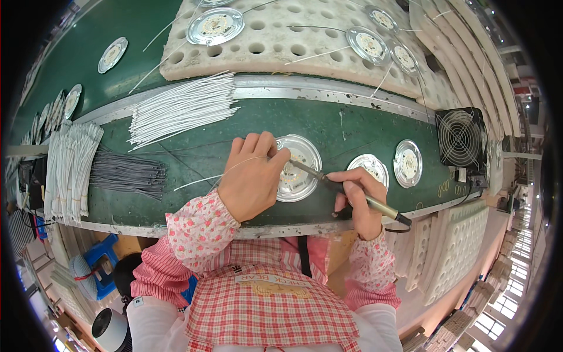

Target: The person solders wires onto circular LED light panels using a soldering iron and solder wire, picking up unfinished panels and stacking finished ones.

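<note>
A round silver LED lamp plate [306,189] lies on the green bench before me, partly covered by my left hand [252,179]. That hand is closed, its fingertips pinching a thin white wire [202,181] at the plate's left part; the wire's tail sticks out to the left past the wrist. My right hand [365,202] grips a soldering iron [380,206] like a pen, its tip reaching over the plate beside my left fingertips. Whether the tip touches the board cannot be made out. Just right of the iron lies another lamp plate [375,166], partly hidden by my right hand.
A further plate [408,163] and a black fan [460,138] stand to the right. White wires [179,111], dark wires [128,173] and bundled white wires [71,170] lie left. Beyond a metal rail [281,88], a perforated foam board [258,41] carries several wired plates.
</note>
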Motion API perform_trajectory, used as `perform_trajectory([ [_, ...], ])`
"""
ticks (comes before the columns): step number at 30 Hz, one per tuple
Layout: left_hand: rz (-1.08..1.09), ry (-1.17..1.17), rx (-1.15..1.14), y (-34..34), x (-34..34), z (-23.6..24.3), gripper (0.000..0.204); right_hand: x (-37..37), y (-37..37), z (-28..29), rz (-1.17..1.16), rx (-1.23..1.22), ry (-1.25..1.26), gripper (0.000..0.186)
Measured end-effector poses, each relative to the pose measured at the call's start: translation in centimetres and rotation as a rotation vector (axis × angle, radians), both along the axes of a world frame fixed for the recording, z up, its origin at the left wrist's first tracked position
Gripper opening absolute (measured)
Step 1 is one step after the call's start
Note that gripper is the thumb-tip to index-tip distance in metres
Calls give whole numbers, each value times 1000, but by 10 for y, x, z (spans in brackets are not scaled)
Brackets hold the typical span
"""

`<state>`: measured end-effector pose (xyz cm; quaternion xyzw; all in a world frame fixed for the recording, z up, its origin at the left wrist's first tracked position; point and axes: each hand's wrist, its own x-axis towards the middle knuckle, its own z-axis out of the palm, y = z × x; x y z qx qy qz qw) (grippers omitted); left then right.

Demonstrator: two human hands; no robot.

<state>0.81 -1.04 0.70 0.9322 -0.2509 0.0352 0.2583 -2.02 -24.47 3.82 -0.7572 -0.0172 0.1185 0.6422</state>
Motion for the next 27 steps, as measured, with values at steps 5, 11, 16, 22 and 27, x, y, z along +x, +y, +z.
perform_trajectory([
  [5,-47,-40,-126,14,-10,-5,34,-4,-4,-15,-54,46,26,29],
  [11,-139,-218,134,18,-21,-6,54,-20,2,-14,-128,73,52,30],
  [16,-175,-231,198,23,-20,-2,53,-19,9,-14,-172,81,-48,31],
  [22,-230,-237,230,18,-14,-2,32,-1,52,-24,161,-833,-658,102],
  [27,155,-604,-118,90,92,4,16,-2,36,-12,78,-808,-629,105],
])
